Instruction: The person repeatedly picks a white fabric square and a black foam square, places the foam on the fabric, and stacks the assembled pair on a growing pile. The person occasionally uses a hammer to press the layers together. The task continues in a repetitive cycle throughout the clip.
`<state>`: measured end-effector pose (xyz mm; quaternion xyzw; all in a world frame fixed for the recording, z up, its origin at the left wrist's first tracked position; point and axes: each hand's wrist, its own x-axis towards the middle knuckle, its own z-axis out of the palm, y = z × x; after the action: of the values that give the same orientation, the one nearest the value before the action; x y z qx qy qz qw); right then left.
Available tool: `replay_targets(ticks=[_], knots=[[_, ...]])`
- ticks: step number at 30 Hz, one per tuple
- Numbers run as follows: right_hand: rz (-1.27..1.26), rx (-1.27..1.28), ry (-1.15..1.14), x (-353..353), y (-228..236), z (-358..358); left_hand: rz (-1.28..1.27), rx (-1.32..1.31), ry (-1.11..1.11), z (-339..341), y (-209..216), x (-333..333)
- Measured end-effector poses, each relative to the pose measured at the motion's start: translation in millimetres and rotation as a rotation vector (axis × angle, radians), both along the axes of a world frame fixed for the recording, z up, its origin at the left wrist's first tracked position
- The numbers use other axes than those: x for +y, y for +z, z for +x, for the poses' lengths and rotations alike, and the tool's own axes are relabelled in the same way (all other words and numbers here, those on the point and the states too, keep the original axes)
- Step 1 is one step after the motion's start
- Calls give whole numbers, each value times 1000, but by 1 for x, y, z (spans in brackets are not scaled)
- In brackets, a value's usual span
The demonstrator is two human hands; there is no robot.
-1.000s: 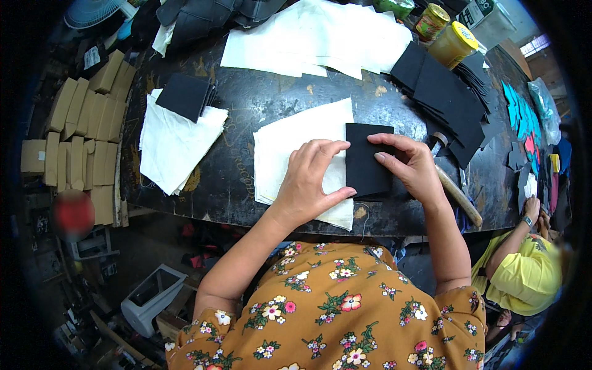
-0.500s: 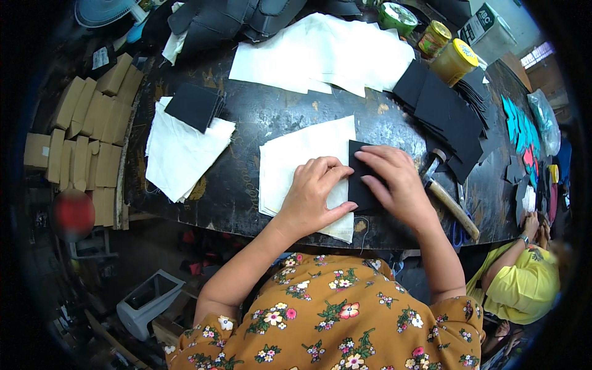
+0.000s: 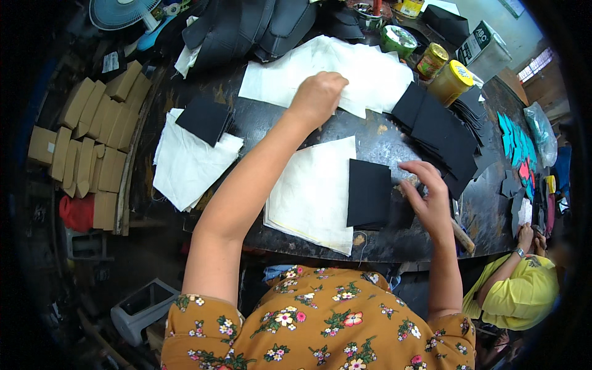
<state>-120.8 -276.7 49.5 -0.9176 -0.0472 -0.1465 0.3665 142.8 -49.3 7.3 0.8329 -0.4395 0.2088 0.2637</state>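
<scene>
My left hand (image 3: 319, 100) reaches across the table to the white cloth pieces (image 3: 376, 77) at the back. Its fingers are bent closed on the cloth, with the tips partly hidden. My right hand (image 3: 428, 196) hovers just right of a small stack of black rectangular pieces (image 3: 369, 194); thumb and fingers are apart, nothing between them. That black stack overlaps the right edge of a stack of white cloth sheets (image 3: 311, 194) in front of me. Partly behind my right wrist lies a hammer, its wooden handle (image 3: 462, 237) showing.
On the left, black squares (image 3: 203, 120) lie on more white cloth (image 3: 191, 160). Fanned black pieces (image 3: 435, 132) lie at the right, below a yellow-lidded jar (image 3: 453, 83). Brown cardboard pieces (image 3: 102, 117) stand beyond the table's left edge. A person in yellow (image 3: 521, 287) works at far right.
My left hand has left the near stack and stretched forward to the white cloth at the back. My right hand has come off the black pieces, moving slightly right. The view has shifted a little.
</scene>
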Motion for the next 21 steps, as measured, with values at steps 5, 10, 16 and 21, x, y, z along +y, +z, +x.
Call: replay_targets(ticks=[5,10,16,21], knots=[[-67,-23,222,10,-7,85,137,-143,-91,18,-18,-29],[-268,29,324,26,-27,152,71,-134,-133,23,-14,-24],[-314,20,279,22,-41,157,-522,57,101,65,38,-18],[37,135,232,11,-44,172,-595,-263,155,120,124,24]])
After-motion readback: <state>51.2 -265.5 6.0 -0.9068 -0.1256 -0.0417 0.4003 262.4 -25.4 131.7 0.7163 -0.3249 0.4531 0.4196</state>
